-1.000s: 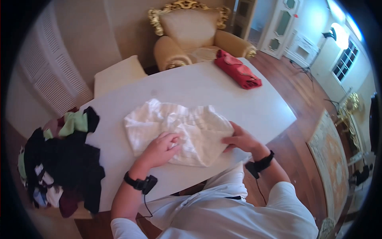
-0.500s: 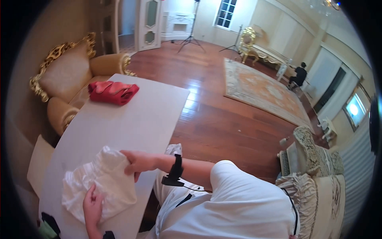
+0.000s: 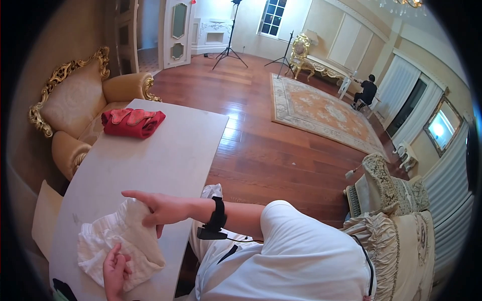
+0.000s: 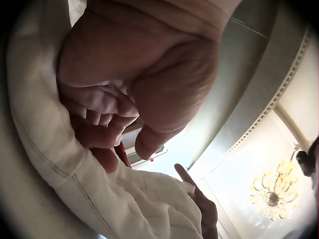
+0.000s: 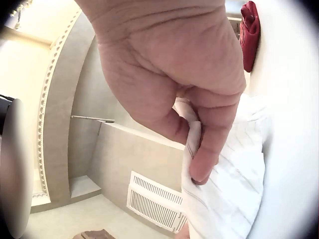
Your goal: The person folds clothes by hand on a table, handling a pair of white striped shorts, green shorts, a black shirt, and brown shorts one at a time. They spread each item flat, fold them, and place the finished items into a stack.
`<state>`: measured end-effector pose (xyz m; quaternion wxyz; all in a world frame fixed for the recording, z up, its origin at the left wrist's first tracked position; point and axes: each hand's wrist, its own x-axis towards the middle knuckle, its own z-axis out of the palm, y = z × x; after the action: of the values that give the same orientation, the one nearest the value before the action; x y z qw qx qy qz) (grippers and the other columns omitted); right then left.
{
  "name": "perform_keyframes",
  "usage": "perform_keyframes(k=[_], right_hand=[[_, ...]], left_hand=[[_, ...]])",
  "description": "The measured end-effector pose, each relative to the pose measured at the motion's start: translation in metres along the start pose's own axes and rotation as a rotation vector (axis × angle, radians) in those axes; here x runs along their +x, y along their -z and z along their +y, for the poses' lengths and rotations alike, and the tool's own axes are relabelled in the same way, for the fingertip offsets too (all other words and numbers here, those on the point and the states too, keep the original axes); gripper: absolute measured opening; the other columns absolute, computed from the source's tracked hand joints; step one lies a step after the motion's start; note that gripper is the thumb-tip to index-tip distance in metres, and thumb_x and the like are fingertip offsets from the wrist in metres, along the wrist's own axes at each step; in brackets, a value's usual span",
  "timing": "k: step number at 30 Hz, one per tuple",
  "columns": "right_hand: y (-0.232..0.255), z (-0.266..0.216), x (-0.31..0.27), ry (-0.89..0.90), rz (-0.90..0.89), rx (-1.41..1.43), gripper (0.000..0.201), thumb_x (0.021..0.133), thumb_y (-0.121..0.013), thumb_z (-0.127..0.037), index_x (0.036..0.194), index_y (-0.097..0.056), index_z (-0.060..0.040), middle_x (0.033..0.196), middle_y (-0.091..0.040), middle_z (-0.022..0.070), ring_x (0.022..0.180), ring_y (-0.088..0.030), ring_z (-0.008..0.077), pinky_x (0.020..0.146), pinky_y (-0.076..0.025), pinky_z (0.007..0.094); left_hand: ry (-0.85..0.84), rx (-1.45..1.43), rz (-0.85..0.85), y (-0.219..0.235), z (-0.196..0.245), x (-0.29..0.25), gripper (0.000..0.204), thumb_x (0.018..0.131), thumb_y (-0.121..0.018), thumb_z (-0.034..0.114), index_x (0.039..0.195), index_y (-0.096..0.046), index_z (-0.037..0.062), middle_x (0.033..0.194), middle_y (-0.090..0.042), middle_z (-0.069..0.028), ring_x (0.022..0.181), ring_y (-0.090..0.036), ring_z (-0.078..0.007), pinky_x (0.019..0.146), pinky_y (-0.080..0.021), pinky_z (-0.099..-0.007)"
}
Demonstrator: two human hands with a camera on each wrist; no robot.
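One table (image 3: 183, 145) carries one white garment (image 3: 136, 240) directly before you; expect light, soft, limp cloth that should crease rather than break, so take it by its stitched edges. One rolled red bundle (image 3: 134, 124) lies beyond, well apart. Of your two hands, the right (image 3: 164, 207) pinches the garment's edge; the left (image 3: 115, 271) rests against the cloth, fingers loosely bent.

I wear a white short-sleeved shirt (image 3: 296, 256); my right wrist (image 3: 199, 209) bears a black strap (image 3: 217, 213) with a boxy black unit (image 3: 211, 234) and thin cable (image 3: 245, 241).
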<state>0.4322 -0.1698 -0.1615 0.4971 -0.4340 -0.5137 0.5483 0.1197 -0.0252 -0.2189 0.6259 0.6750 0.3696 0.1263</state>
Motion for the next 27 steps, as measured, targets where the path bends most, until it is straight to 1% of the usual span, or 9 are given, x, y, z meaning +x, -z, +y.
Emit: perform_keyframes(k=[6, 7, 9, 12, 15, 16, 22, 25, 27], right_hand=[[-0.002, -0.002, 0.010, 0.032, -0.054, 0.043, 0.090, 0.101, -0.062, 0.003, 0.169, -0.008, -0.0187, 0.125, -0.065, 0.0141, 0.099, -0.073, 0.0221, 0.075, -0.068, 0.0363], [0.000, -0.007, 0.009, 0.023, -0.060, 0.037, 0.088, 0.100, -0.062, 0.003, 0.169, -0.010, -0.0171, 0.122, -0.065, 0.0172, 0.097, -0.073, 0.0253, 0.076, -0.068, 0.0387], [-0.006, -0.019, 0.011, 0.037, -0.031, 0.002, 0.086, 0.101, -0.062, 0.004, 0.169, -0.013, -0.0175, 0.125, -0.064, 0.0144, 0.101, -0.073, 0.0249, 0.077, -0.068, 0.0379], [-0.011, -0.029, 0.009, 0.031, -0.001, -0.060, 0.084, 0.099, -0.065, 0.005, 0.168, -0.021, -0.0124, 0.121, -0.065, 0.0100, 0.103, -0.072, 0.0223, 0.077, -0.068, 0.0381], [-0.020, -0.035, 0.008, 0.058, 0.019, -0.100, 0.083, 0.097, -0.064, 0.007, 0.167, -0.023, -0.0101, 0.120, -0.066, 0.0091, 0.103, -0.072, 0.0213, 0.077, -0.068, 0.0381], [-0.024, -0.041, 0.023, 0.053, 0.026, -0.106, 0.082, 0.097, -0.064, 0.007, 0.167, -0.024, -0.0096, 0.119, -0.066, 0.0089, 0.103, -0.072, 0.0211, 0.077, -0.068, 0.0380], [-0.036, -0.043, 0.052, 0.116, -0.066, -0.119, 0.081, 0.097, -0.062, 0.007, 0.167, -0.023, -0.0084, 0.118, -0.068, 0.0101, 0.104, -0.072, 0.0216, 0.078, -0.068, 0.0385], [-0.062, -0.052, 0.076, 0.051, -0.116, -0.125, 0.078, 0.098, -0.062, 0.006, 0.166, -0.025, -0.0075, 0.118, -0.069, 0.0120, 0.101, -0.073, 0.0226, 0.077, -0.067, 0.0378], [-0.081, -0.058, 0.096, 0.026, -0.131, -0.191, 0.075, 0.098, -0.061, 0.004, 0.164, -0.026, -0.0056, 0.111, -0.071, 0.0159, 0.094, -0.075, 0.0241, 0.077, -0.067, 0.0369]], left_hand=[[0.133, 0.015, -0.091, -0.011, 0.023, -0.007, 0.051, 0.111, -0.055, 0.032, 0.155, -0.051, 0.0071, 0.115, -0.073, -0.0055, 0.072, -0.064, -0.0095, 0.063, -0.052, -0.0240], [0.065, -0.028, -0.139, -0.012, 0.021, -0.011, 0.050, 0.112, -0.055, 0.034, 0.155, -0.052, 0.0087, 0.118, -0.074, -0.0040, 0.077, -0.066, -0.0097, 0.069, -0.054, -0.0252], [0.013, -0.029, -0.193, -0.004, 0.022, -0.019, 0.052, 0.112, -0.055, 0.038, 0.154, -0.052, 0.0070, 0.120, -0.074, -0.0043, 0.084, -0.068, -0.0096, 0.075, -0.056, -0.0256], [-0.037, -0.073, -0.228, 0.009, 0.021, -0.024, 0.055, 0.113, -0.053, 0.038, 0.155, -0.049, 0.0028, 0.129, -0.072, -0.0112, 0.095, -0.071, -0.0156, 0.081, -0.058, -0.0301], [0.032, -0.154, -0.280, 0.007, 0.018, -0.024, 0.060, 0.113, -0.051, 0.043, 0.155, -0.047, 0.0010, 0.136, -0.068, -0.0156, 0.102, -0.072, -0.0210, 0.086, -0.060, -0.0338], [0.047, -0.145, -0.300, 0.015, 0.015, -0.017, 0.066, 0.111, -0.051, 0.050, 0.155, -0.047, 0.0000, 0.139, -0.066, -0.0184, 0.105, -0.072, -0.0239, 0.087, -0.060, -0.0354], [0.044, -0.212, -0.287, 0.009, 0.015, -0.018, 0.075, 0.109, -0.044, 0.062, 0.154, -0.049, 0.0018, 0.138, -0.066, -0.0188, 0.104, -0.072, -0.0243, 0.087, -0.060, -0.0371], [0.049, -0.239, -0.321, 0.011, 0.017, -0.018, 0.087, 0.105, -0.036, 0.075, 0.150, -0.052, 0.0025, 0.134, -0.066, -0.0212, 0.102, -0.072, -0.0262, 0.086, -0.061, -0.0407], [0.087, -0.342, -0.309, 0.013, 0.018, -0.018, 0.092, 0.103, -0.030, 0.080, 0.149, -0.053, 0.0032, 0.132, -0.068, -0.0207, 0.103, -0.072, -0.0275, 0.088, -0.061, -0.0430]])
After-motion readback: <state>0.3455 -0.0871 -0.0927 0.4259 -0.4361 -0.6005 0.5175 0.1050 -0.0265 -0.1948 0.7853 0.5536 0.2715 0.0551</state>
